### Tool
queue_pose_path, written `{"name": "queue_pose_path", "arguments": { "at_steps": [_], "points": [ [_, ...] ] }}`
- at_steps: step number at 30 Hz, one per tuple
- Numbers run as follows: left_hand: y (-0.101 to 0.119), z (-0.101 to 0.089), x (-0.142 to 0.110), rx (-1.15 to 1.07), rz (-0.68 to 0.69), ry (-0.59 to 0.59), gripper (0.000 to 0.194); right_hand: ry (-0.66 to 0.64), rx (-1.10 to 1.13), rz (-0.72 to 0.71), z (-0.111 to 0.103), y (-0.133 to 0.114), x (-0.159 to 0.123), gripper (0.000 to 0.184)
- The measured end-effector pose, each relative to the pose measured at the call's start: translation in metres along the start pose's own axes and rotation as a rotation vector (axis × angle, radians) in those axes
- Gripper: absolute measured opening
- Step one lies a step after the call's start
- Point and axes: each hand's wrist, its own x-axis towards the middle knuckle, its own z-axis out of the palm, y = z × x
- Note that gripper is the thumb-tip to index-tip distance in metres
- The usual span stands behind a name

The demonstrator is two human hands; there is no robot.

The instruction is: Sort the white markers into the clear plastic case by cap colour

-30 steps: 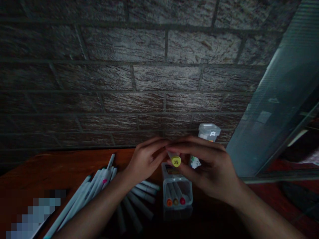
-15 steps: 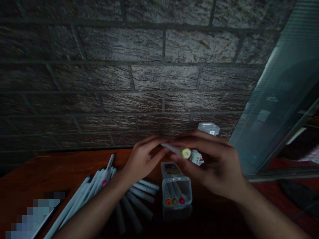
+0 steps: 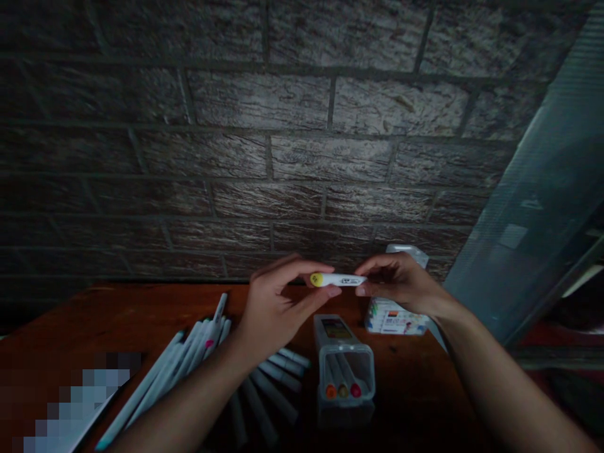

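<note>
A white marker [image 3: 346, 280] with a yellow end lies level between my two hands, above the table. My left hand [image 3: 287, 296] pinches it near the yellow end, thumb below and fingers above. The fingertips of my right hand [image 3: 401, 281] grip its other end. Below the hands, a clear plastic case [image 3: 346, 362] lies on its side with its open end toward me. Inside it are three markers [image 3: 342, 390] with orange, olive and red ends. Loose white markers [image 3: 174, 358] lie on both sides of my left forearm, partly hidden by it.
The brown wooden table [image 3: 132, 302] meets a brick wall [image 3: 264, 157] at the back. Behind my right hand stands another clear case [image 3: 396, 321] with a printed label. A glass panel [image 3: 514, 189] rises at the right. Something pixelated [image 3: 80, 402] lies at the lower left.
The marker has swung from pointing its yellow end toward me to lying sideways, yellow end left. My left hand now holds the yellow end; the right hand has moved to the other end.
</note>
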Motion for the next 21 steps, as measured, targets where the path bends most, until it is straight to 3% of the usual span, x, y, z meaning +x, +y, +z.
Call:
{"name": "queue_pose_path", "arguments": {
  "at_steps": [6, 13, 17, 21],
  "points": [
    [0.007, -0.003, -0.002, 0.069, 0.066, -0.033, 0.019, -0.035, -0.025, 0.009, 0.006, -0.001, 0.001, 0.034],
    [-0.021, -0.007, 0.004, 0.028, -0.083, -0.054, 0.017, 0.182, -0.058, -0.144, -0.006, -0.01, -0.002, 0.03],
    [-0.043, -0.007, 0.006, 0.06, -0.184, -0.237, 0.017, 0.259, -0.084, -0.301, 0.002, -0.02, -0.008, 0.024],
    [-0.05, 0.0, 0.0, 0.089, -0.229, -0.419, 0.013, 0.183, -0.198, -0.39, 0.022, -0.035, -0.019, 0.019]
  ]
}}
